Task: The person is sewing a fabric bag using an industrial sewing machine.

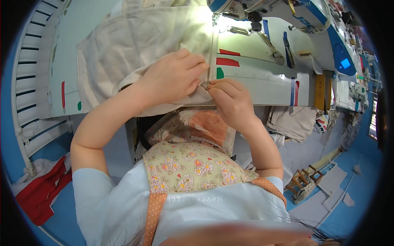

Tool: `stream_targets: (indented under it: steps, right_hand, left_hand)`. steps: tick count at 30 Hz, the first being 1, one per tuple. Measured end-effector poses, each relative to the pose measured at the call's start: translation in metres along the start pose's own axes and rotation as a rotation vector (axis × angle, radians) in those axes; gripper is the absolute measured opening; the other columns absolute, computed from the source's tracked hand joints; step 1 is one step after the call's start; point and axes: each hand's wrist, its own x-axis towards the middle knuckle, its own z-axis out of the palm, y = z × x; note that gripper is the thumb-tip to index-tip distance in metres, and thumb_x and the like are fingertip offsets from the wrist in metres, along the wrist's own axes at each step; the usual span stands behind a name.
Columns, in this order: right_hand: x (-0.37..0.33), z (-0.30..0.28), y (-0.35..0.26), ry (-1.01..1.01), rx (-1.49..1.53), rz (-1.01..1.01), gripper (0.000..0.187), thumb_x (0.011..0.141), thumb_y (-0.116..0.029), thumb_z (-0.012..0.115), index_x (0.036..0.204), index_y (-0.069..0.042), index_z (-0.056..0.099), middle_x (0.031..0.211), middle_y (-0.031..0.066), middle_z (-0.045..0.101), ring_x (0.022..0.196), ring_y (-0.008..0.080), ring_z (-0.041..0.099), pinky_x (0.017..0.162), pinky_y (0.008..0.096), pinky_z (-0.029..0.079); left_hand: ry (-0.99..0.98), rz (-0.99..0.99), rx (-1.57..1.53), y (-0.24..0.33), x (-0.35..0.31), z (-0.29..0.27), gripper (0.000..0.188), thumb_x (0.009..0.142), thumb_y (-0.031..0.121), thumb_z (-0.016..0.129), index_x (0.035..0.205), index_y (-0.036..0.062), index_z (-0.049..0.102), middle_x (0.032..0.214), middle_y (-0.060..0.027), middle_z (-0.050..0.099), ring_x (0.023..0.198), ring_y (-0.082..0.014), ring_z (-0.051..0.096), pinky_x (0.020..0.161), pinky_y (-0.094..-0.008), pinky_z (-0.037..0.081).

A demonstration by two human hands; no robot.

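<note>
Though at fabric (127,45) edge, hands (178,76) (234,101) uncramped

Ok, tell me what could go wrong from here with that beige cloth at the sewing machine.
The edge at the right hand, with the left hand close by on the beige cloth, might slip or fold unevenly.
The cloth reaches the front edge of the table, so it could slide and pull out of line.
A small metal tool lies right of the lit area under the sewing machine; shifting cloth might catch it.
</note>
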Motion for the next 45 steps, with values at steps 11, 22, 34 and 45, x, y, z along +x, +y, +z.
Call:
stream_targets:
  steps: [11,22,34,45]
  right_hand:
    - [0.000,-0.003,0.000,-0.028,-0.030,-0.024,0.026,0.067,0.001,0.069,0.093,-0.002,0.067,0.097,0.0098,0.069,0.096,0.0311,0.071,0.077,0.0417,0.058]
    - [-0.004,-0.002,0.005,0.006,-0.023,-0.036,0.021,0.067,-0.008,0.069,0.088,-0.004,0.066,0.094,0.0079,0.068,0.094,0.0289,0.070,0.073,0.0410,0.057]
    - [-0.001,-0.006,0.011,-0.006,0.031,-0.009,0.020,0.070,-0.001,0.072,0.089,-0.001,0.065,0.096,0.0103,0.071,0.094,0.0300,0.071,0.078,0.0406,0.058]
    - [0.010,-0.003,0.027,-0.006,-0.007,-0.010,0.024,0.070,-0.009,0.068,0.093,-0.003,0.067,0.098,0.0079,0.068,0.096,0.0282,0.069,0.080,0.0396,0.057]
  left_hand:
    - [0.001,0.048,0.215,-0.008,0.007,0.005,0.056,0.076,0.018,0.074,0.131,0.0122,0.062,0.111,-0.0023,0.055,0.113,-0.0223,0.056,0.097,-0.0386,0.049]
    - [-0.069,-0.006,0.070,-0.004,0.007,0.007,0.051,0.076,0.015,0.072,0.126,0.0130,0.065,0.140,-0.0009,0.057,0.115,-0.0233,0.056,0.098,-0.0398,0.049]
    - [-0.094,-0.043,0.010,-0.009,0.014,0.005,0.050,0.075,0.014,0.072,0.125,0.0157,0.066,0.139,0.0002,0.059,0.113,-0.0243,0.057,0.098,-0.0404,0.049]
    - [-0.058,-0.020,0.015,-0.029,0.025,0.007,0.049,0.075,0.012,0.071,0.124,0.0164,0.067,0.138,0.0006,0.061,0.113,-0.0236,0.059,0.097,-0.0394,0.050]
